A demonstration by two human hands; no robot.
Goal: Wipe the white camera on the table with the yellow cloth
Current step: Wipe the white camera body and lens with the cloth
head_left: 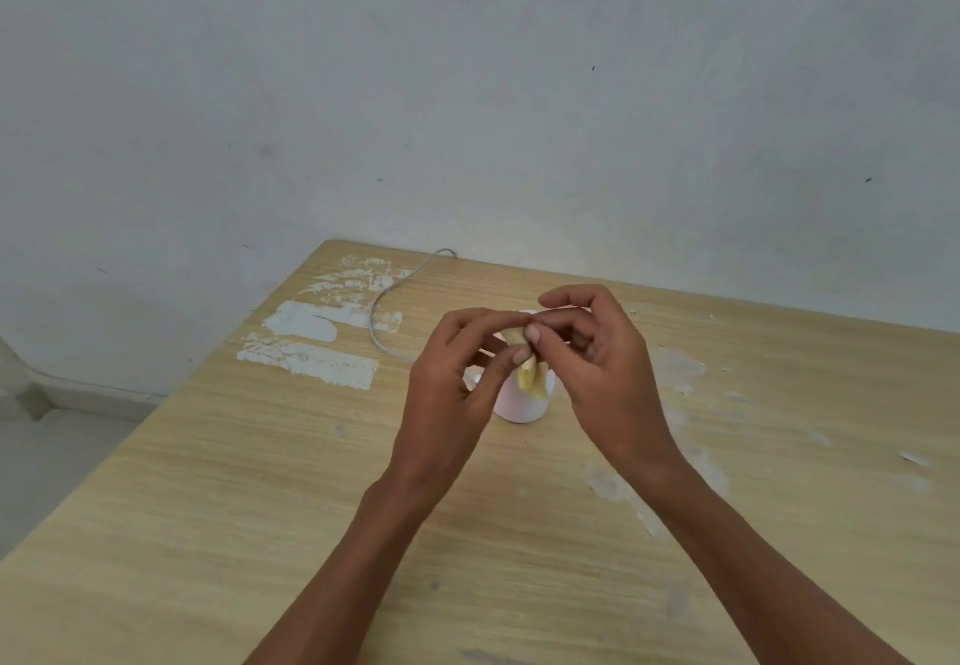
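Note:
The white camera (519, 404) stands upright on the wooden table (260, 482), mostly hidden behind my hands; only its round base and a bit of its top show. A small yellow cloth (532, 378) hangs bunched just above and in front of it. My left hand (457, 383) and my right hand (597, 352) meet over the camera, and the fingertips of both pinch the cloth's upper end. I cannot tell whether the cloth touches the camera.
A white cable (387, 300) runs from the camera's left side to the table's far edge. White paint patches (311, 347) mark the tabletop at left. A grey wall (467, 92) stands close behind the table, and the floor (47, 456) lies left.

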